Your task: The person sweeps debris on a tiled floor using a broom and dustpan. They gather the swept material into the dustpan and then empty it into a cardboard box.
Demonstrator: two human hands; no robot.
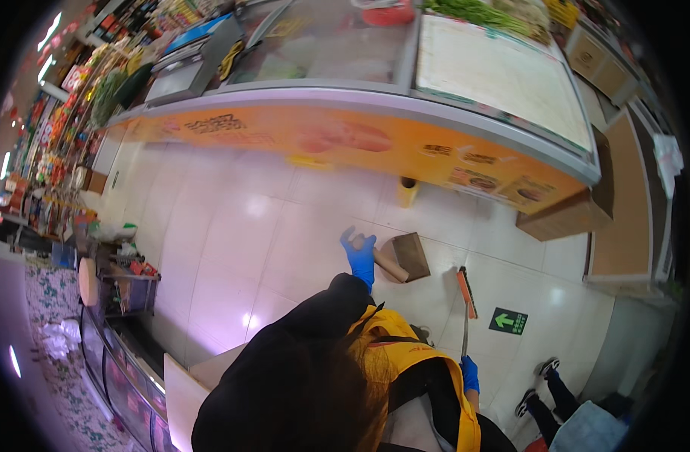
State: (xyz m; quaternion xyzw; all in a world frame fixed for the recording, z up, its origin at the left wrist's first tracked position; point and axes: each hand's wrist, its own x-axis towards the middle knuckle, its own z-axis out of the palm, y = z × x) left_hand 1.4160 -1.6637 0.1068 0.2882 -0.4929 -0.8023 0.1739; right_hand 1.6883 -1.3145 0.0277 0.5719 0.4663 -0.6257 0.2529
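Observation:
My left hand [360, 261], in a blue glove, is closed around a brown cardboard tube [392, 266] above the tiled floor. One end of the tube shows between the fingers, and the other slants down to the right. Right beside it is a small brown cardboard box [411, 257]; whether the tube touches it I cannot tell. Lower right, my right hand [470, 375], also blue-gloved, grips the thin handle [465, 333] of a broom. The broom's orange head [467, 292] rests on the floor right of the box.
A long display counter [345, 130] with an orange front panel crosses ahead. By its base stands a yellow cylinder [407, 193]. Another person's legs [548, 398] are at lower right, near a green floor sign [509, 321]. A glass display case [124, 378] and a cart [131, 282] stand left.

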